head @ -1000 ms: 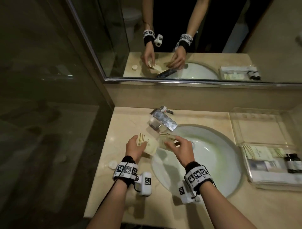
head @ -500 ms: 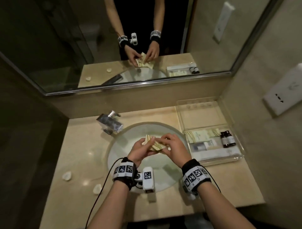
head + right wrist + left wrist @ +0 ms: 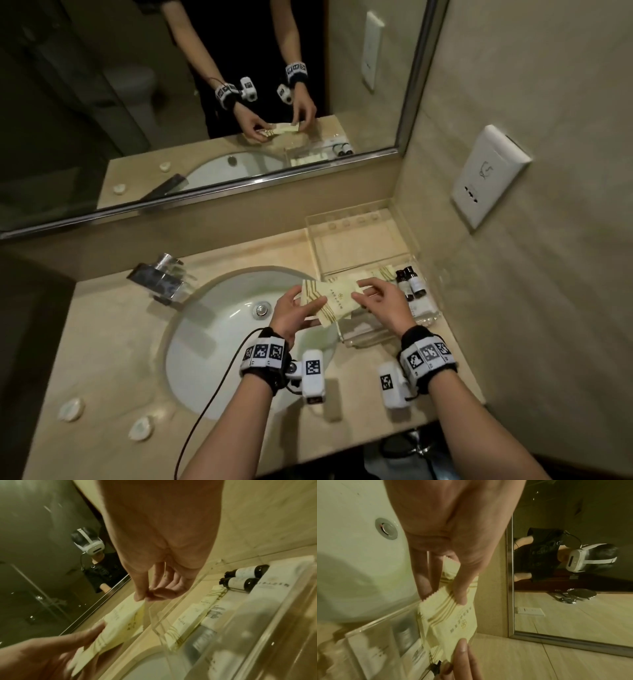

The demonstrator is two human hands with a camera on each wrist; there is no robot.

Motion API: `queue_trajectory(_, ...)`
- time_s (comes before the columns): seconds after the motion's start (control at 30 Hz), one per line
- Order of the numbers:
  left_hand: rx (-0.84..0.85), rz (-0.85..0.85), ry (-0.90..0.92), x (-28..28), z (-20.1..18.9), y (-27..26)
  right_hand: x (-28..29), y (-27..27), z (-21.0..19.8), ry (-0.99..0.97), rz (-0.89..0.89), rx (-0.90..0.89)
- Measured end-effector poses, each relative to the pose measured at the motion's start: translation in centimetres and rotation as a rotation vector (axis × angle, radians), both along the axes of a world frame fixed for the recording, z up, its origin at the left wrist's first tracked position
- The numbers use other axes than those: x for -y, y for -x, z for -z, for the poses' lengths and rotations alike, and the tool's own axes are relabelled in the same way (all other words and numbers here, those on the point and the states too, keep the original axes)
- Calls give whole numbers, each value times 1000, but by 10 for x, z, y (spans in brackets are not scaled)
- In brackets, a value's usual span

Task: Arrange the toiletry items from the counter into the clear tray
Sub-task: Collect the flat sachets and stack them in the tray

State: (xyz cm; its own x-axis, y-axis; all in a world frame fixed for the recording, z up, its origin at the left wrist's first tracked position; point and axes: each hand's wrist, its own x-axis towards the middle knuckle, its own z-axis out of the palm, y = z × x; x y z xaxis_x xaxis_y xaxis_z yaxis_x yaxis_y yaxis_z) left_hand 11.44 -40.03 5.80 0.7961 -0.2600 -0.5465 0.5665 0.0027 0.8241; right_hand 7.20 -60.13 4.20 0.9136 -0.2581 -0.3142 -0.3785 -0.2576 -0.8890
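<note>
head view: beige stone counter [image 3: 113,342], white sink [image 3: 219,342], wall mirror [image 3: 171,102].

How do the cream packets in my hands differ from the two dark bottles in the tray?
The cream packets are flat and pale with gold stripes; the dark bottles are round, with white labels. The packets are held above the sink's edge, gripped by the left hand and pinched by the right hand; the bottles lie side by side inside the clear tray. Both are small toiletries.
</note>
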Motion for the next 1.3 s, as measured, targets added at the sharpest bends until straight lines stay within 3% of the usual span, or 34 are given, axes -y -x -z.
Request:
queue_trajectory(0.13,-17,-50,2,12,0,4,22,0,7,-46,61,-26)
queue_trajectory(0.27,-43,-226,-41,10,6,4,41,2,17,-10,243,-62)
queue_trajectory(0.47,-49,-398,-95,-2,17,2,47,13,34,97,282,-293)
queue_trajectory(0.63,-47,-381,-105,-7,23,-2,27,12,42,119,263,-373)
queue_trajectory(0.83,-79,-385,-96,-6,26,-4,22,10,41,392,73,-426)
queue_trajectory(1.0,-112,-313,-85,4,27,0,25,12,41,437,56,-414)
queue_trajectory(1.07,-118,-287,-62,8,28,2,25,11,38,462,109,-321)
queue_trajectory(1.17,-108,-227,-40,16,29,4,21,8,27,170,134,-134)
queue_trajectory(1.23,-94,-173,-20,25,28,6,17,5,21,-96,27,-149)
queue_trajectory(1.3,-95,-131,-24,33,27,8,16,4,24,-127,-27,-178)
